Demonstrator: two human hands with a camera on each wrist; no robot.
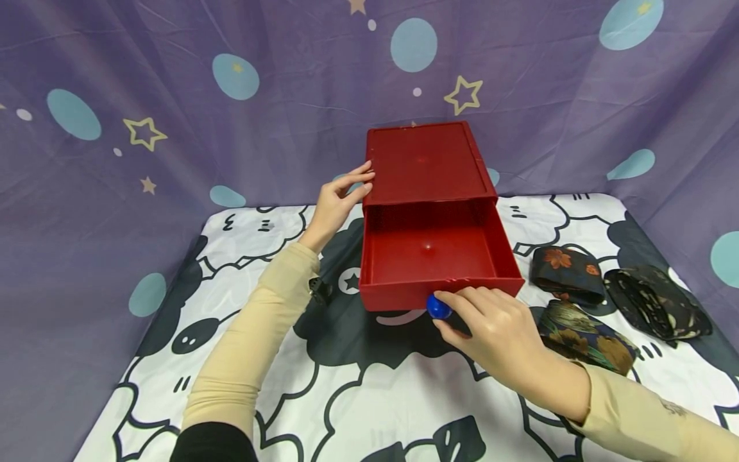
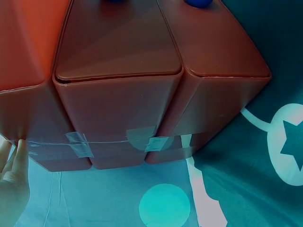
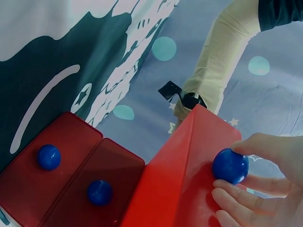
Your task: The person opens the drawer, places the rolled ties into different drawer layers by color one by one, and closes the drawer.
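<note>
A red drawer chest point(image 1: 427, 160) stands near the back of the table, its top drawer point(image 1: 427, 256) pulled out with only bare red inside visible. My right hand point(image 1: 496, 327) pinches the round blue knob point(image 1: 439, 307) on that drawer's front between thumb and fingers, seen closely in the right wrist view on the blue knob point(image 3: 230, 166). Two lower drawers there are closed, each with its own blue knob point(image 3: 99, 192). On the chest's left side, near the top, rest the extended fingers of my left hand point(image 1: 340, 202). The left wrist view shows that hand point(image 2: 14, 182) only partly.
To the right of the chest lie folded cloths: one with orange flowers point(image 1: 566, 276), one dark patterned point(image 1: 658, 301) and one blue with brown flowers point(image 1: 589, 337), partly behind my right hand. A purple curtain point(image 1: 312, 77) hangs behind the cartoon-print tablecloth point(image 1: 381, 404).
</note>
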